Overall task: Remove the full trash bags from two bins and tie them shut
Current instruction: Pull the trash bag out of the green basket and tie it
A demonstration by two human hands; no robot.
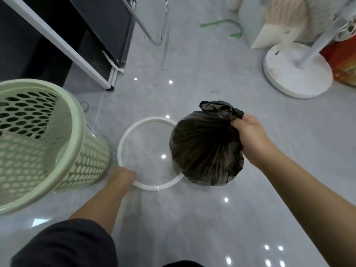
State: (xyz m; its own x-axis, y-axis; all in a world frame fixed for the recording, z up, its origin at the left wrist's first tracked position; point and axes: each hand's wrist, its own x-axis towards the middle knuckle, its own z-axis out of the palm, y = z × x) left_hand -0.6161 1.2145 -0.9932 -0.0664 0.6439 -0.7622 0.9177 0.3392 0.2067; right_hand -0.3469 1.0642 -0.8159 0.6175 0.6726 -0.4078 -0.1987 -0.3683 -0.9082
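Note:
A full black trash bag [206,151] hangs over the right edge of a clear bin with a white rim [123,139], seen from above. My right hand [250,133] grips the bag's gathered neck, and loose plastic sticks up above my fingers. My left hand [121,178] holds the near left part of the white rim, fingers curled over it. Inside the clear bin I see only the floor through its bottom. A pale green perforated bin [38,151] stands at the left, touching the clear bin, with no bag in it.
A dark desk with a white frame [63,45] stands at the back left, with a chrome chair leg [158,35] beside it. A white fan base [296,72], a red box [342,62] and a green hanger [231,26] lie at the back right on the glossy grey floor.

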